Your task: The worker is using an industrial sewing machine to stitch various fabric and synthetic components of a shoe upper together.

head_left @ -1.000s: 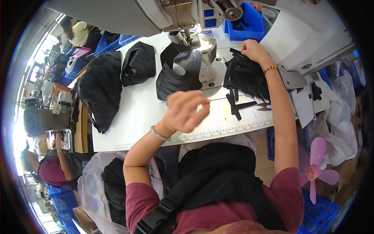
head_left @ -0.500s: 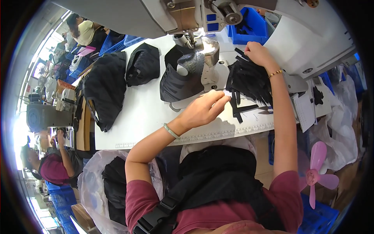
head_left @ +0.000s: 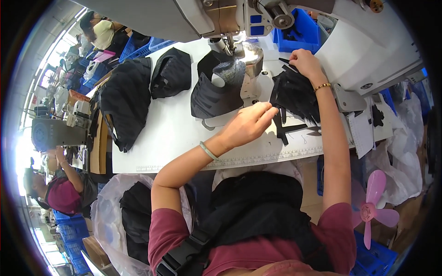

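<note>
My right hand [head_left: 304, 63] is closed in a pinch on a black fabric strip [head_left: 284, 60], whose end sticks out left of the fingers. Below it lies a pile of black strips [head_left: 297, 94]. My left hand [head_left: 248, 125] hovers over the table's front part, fingers curled together; whatever is in them is hidden. Its fingertips come close to loose strips [head_left: 282, 129] at the pile's edge. A dark patterned shoe upper [head_left: 216, 94] stands beside the sewing machine's post [head_left: 252, 60], below the needle area. Two more dark pieces, a small one [head_left: 171, 73] and a larger one [head_left: 125, 101], lie to its left.
The sewing machine arm [head_left: 377, 60] overhangs the right side. A blue bin [head_left: 298, 32] stands behind the strips. Small scissors [head_left: 314, 131] lie near a ruler strip [head_left: 239, 161] on the front edge. A pink fan [head_left: 369, 210] is at lower right; other people work at left.
My left hand has shifted slightly right, toward the loose strips. My right hand stays over the pile with its fingers pinched. The view has moved a little.
</note>
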Tool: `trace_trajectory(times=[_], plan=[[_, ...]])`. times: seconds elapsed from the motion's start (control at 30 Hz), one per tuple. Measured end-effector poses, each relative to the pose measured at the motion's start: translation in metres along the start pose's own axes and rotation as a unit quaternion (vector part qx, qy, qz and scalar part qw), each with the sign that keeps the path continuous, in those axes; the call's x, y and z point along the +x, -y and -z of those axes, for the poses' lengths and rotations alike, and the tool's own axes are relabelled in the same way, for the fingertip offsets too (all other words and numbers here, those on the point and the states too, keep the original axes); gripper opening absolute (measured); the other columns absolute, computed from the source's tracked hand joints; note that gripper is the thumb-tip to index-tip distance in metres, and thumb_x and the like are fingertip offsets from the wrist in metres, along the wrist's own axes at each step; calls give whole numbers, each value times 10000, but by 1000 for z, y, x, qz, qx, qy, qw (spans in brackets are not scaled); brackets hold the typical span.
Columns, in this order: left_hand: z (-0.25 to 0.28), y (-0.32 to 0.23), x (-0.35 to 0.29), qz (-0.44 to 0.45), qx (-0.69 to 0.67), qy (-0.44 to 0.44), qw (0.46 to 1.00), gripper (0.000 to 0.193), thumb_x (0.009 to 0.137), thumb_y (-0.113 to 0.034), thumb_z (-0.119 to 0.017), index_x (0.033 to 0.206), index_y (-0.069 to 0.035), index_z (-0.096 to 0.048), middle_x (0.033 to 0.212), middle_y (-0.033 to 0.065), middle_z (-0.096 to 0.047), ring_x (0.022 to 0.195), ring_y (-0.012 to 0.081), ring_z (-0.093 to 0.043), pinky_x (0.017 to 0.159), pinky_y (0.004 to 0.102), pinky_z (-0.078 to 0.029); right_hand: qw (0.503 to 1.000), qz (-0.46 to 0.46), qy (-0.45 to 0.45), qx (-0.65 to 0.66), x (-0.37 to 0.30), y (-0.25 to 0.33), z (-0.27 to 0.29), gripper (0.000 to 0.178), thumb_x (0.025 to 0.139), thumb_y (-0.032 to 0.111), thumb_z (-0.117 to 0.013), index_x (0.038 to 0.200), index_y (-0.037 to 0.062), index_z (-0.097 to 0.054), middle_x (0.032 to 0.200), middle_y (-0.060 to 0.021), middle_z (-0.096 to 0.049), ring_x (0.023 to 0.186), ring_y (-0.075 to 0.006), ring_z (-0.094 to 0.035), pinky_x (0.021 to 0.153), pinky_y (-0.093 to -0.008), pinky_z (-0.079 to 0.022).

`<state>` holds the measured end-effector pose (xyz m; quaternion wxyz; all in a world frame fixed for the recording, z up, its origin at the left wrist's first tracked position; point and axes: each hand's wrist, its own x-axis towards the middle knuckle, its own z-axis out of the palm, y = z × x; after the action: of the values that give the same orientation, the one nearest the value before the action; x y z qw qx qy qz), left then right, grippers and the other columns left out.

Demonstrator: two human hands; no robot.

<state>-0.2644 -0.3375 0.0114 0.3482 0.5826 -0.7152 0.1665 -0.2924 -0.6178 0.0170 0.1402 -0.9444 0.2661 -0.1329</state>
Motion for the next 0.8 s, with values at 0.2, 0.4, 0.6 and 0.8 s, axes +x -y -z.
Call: trace_trajectory(times=[0.2,0.4,0.6,0.8], plan=[[2,-4,12,14,19,-37,999,367,733,45,-647,1086,-7,-562,986,120,-557,785,240,-608,636,309,-521,981,15,-88,173,-41,27,34,166,778,197,-647,865,65,-697,774,-98,-673,725,-199,-637,686,-304,-496],[13,-8,25,54,15,-95,994,424,753,61,-639,1154,-49,-556,1129,116,-528,787,190,-611,661,277,-537,799,50,168,575,-131,74,70,206,853,51,-606,1048,-14,-605,940,-38,-630,868,-70,-584,778,-183,-456],[14,-21,25,120,-103,-115,981,281,806,46,-593,1074,-31,-562,1051,103,-576,815,181,-620,650,272,-529,732,24,160,662,-157,75,61,161,833,29,-629,982,-10,-584,914,-18,-607,808,-47,-554,731,-179,-454],[20,-32,23,240,-216,-105,941,197,858,45,-554,1050,5,-571,885,75,-614,713,94,-616,535,201,-508,774,17,71,629,-170,93,49,108,834,47,-642,921,1,-599,809,11,-609,712,-14,-535,618,-148,-421]])
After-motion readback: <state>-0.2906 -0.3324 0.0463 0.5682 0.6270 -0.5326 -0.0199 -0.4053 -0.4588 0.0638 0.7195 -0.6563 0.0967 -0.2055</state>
